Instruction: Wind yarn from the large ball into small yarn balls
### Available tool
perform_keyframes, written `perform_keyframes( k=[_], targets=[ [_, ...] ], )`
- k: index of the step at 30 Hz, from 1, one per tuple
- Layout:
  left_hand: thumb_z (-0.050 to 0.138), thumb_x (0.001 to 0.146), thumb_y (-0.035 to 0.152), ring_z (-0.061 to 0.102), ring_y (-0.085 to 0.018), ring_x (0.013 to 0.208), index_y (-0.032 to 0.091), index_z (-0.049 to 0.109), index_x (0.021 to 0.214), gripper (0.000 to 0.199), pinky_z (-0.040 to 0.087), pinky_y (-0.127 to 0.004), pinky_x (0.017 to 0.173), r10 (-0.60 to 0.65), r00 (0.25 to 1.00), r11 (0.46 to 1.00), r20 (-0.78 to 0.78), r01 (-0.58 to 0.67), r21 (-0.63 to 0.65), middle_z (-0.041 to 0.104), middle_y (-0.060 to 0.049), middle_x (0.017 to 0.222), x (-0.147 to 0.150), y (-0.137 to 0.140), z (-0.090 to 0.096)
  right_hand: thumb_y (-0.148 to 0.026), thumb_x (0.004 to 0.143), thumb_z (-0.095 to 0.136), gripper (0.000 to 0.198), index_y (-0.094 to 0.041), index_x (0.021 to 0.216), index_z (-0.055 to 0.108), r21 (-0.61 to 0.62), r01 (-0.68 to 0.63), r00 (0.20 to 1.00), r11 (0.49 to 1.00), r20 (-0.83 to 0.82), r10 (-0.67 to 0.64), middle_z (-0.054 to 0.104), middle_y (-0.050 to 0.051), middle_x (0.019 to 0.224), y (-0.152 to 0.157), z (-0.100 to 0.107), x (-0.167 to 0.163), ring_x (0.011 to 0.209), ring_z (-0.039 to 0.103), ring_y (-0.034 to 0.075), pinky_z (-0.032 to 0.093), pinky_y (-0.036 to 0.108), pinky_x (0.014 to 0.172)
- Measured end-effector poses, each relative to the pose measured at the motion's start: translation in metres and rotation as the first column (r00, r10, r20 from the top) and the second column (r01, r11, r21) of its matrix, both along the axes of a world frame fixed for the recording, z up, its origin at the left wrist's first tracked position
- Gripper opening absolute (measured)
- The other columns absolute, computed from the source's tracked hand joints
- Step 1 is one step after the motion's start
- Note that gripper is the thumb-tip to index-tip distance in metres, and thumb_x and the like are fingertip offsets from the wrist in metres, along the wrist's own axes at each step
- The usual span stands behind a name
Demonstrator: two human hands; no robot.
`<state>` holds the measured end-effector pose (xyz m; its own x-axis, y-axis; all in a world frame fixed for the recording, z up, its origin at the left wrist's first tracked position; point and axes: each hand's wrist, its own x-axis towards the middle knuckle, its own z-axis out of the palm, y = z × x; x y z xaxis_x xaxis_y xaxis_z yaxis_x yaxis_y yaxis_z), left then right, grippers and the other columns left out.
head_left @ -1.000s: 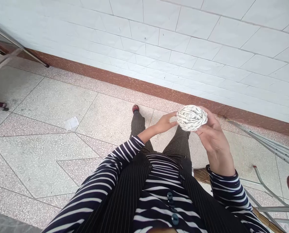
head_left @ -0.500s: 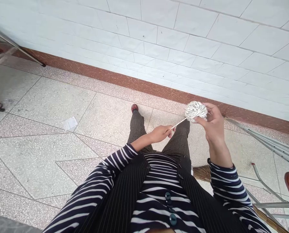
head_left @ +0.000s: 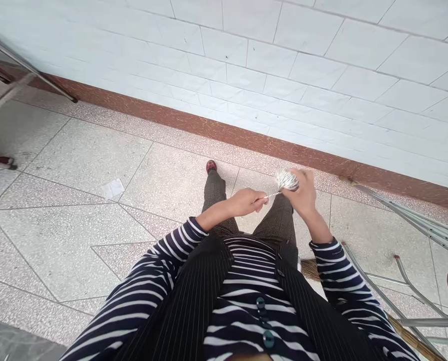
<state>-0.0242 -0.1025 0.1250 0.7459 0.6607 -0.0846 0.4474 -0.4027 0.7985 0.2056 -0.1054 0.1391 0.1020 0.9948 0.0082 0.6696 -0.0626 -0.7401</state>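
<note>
- Since half a second ago, the right hand and its ball of cord have shifted left, nearer the left hand; the strand between them looks shorter.
- The ball sits in the right hand's curled fingers, above the right trouser leg; motion blurs it.
- Left fingertips pinch the strand, well apart from the ball.
- Ahead, a red-brown baseboard edges the tiled wall.
- Leftward, speckled floor stretches out toward metal legs.
- Rightward, room narrows: folded metal rods, a tubular frame and broom bristles stand near the right arm.
- Any marks on the floor's white paper are too faint to read.
</note>
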Motion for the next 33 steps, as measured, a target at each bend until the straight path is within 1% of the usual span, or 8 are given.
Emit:
perform_keyframes(
  k=[3,5,8,12,15,23,29,33],
  targets=[
    [0.046,0.102,0.030,0.063,-0.016,0.076,0.018,0.066,0.083,0.031,0.043,-0.026,0.080,0.054,0.998,0.989,-0.017,-0.051,0.141,0.069,-0.002,0.074,-0.002,0.017,0.000,-0.022,0.061,0.072,0.055,-0.028,0.116,0.069,-0.143,-0.186,0.973,0.972,-0.164,0.162,0.053,0.008,0.120,-0.014,-0.025,-0.004,0.115,0.053,0.032,0.046,0.050,0.101],
    [0.048,0.101,0.030,0.061,-0.016,0.075,0.018,0.066,0.080,0.030,0.043,-0.026,0.081,0.070,0.997,0.986,-0.010,-0.068,0.151,0.068,-0.002,0.074,-0.003,0.025,-0.008,-0.022,0.059,0.073,0.055,-0.028,0.114,0.071,-0.194,-0.293,0.928,0.936,-0.291,0.231,0.060,0.005,0.110,-0.024,-0.035,-0.006,0.106,0.059,0.028,0.048,0.046,0.098],
    [0.048,0.100,0.031,0.060,-0.014,0.072,0.017,0.067,0.078,0.033,0.042,-0.025,0.074,0.110,0.993,0.993,0.047,-0.112,0.027,0.068,-0.001,0.074,-0.004,0.028,-0.025,-0.027,0.062,0.074,0.057,-0.026,0.118,0.068,-0.232,-0.401,0.835,0.886,-0.491,0.249,0.065,0.004,0.110,-0.037,-0.041,-0.005,0.097,0.064,0.023,0.052,0.039,0.090],
    [0.051,0.096,0.034,0.062,-0.014,0.075,0.015,0.069,0.076,0.033,0.042,-0.024,0.075,0.200,0.976,0.976,0.088,-0.191,-0.101,0.070,-0.001,0.076,-0.005,0.025,-0.047,-0.033,0.066,0.079,0.068,-0.025,0.130,0.059,-0.211,-0.442,0.729,0.872,-0.650,0.213,0.067,0.006,0.119,-0.049,-0.033,-0.002,0.103,0.065,0.023,0.052,0.036,0.091],
    [0.053,0.095,0.036,0.065,-0.016,0.083,0.015,0.073,0.083,0.031,0.044,-0.025,0.081,0.216,0.971,0.970,0.104,-0.202,-0.131,0.073,-0.002,0.083,-0.004,0.025,-0.058,-0.033,0.065,0.083,0.081,-0.028,0.140,0.053,-0.185,-0.421,0.649,0.888,-0.745,0.153,0.067,0.006,0.123,-0.052,-0.022,-0.003,0.109,0.064,0.023,0.052,0.036,0.094],
    [0.051,0.096,0.039,0.066,-0.020,0.090,0.016,0.074,0.096,0.032,0.044,-0.027,0.084,0.245,0.966,0.965,0.085,-0.235,-0.118,0.075,-0.004,0.096,0.006,0.036,-0.070,-0.043,0.052,0.093,0.071,-0.033,0.118,0.068,-0.031,-0.239,0.555,0.971,-0.824,0.110,0.069,0.004,0.122,-0.042,0.026,0.010,0.114,0.065,0.029,0.054,0.049,0.099],
    [0.051,0.096,0.039,0.061,-0.017,0.081,0.016,0.071,0.086,0.032,0.043,-0.027,0.079,0.262,0.961,0.963,0.087,-0.255,-0.088,0.069,-0.001,0.083,0.009,0.052,-0.069,-0.048,0.056,0.087,0.073,-0.037,0.124,0.063,0.128,-0.081,0.648,0.988,-0.747,0.150,0.060,0.006,0.137,-0.047,0.077,0.034,0.127,0.058,0.035,0.052,0.058,0.102],
    [0.049,0.097,0.038,0.057,-0.016,0.075,0.015,0.068,0.080,0.034,0.042,-0.026,0.076,0.266,0.962,0.962,0.054,-0.262,-0.070,0.064,0.000,0.075,0.010,0.064,-0.077,-0.049,0.058,0.081,0.071,-0.031,0.124,0.063,0.245,-0.005,0.655,0.969,-0.732,0.189,0.062,0.011,0.131,-0.054,0.110,0.031,0.128,0.057,0.039,0.049,0.061,0.105]
  ],
)
